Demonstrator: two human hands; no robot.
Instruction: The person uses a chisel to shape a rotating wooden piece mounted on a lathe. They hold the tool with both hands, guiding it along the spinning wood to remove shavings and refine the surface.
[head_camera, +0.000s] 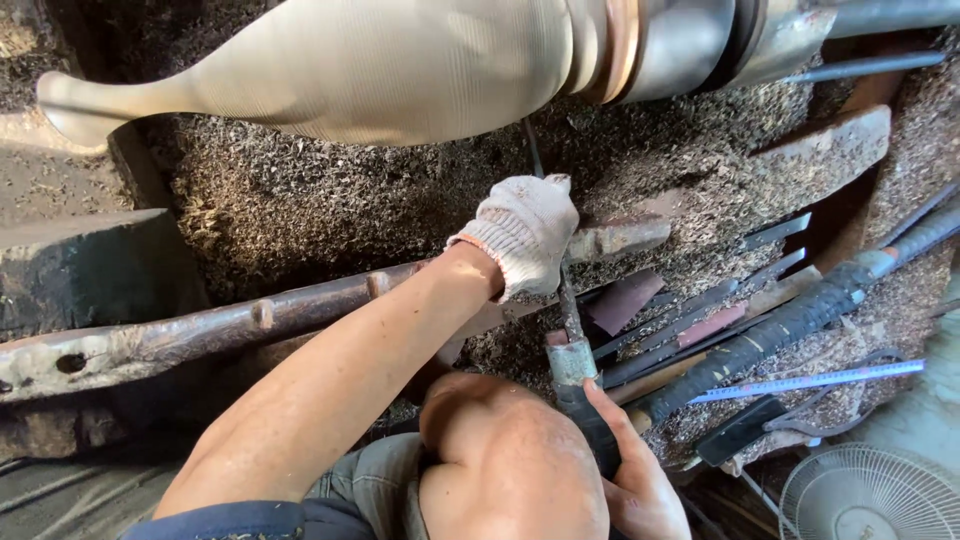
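— Both hands grip one long turning chisel (570, 340)?

— Yes. Left hand (522, 235), in a white knit glove, is clenched round its shaft where it crosses the tool rest (300, 310); right hand (630, 470), bare, is wrapped round the handle, nearer the body.

— And the pale wooden workpiece (380, 65)?

— Beyond the rest, above wood shavings (300, 200); the chisel's tip reaches toward it.

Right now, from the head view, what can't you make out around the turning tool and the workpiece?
- Tip of the turning tool: hidden under the wooden workpiece.
- Left hand: the white glove covers the fingers' grip.
- Right hand: partly behind the knee, cut by the bottom edge.
- Workpiece's right end and chuck: cut off by the top edge.
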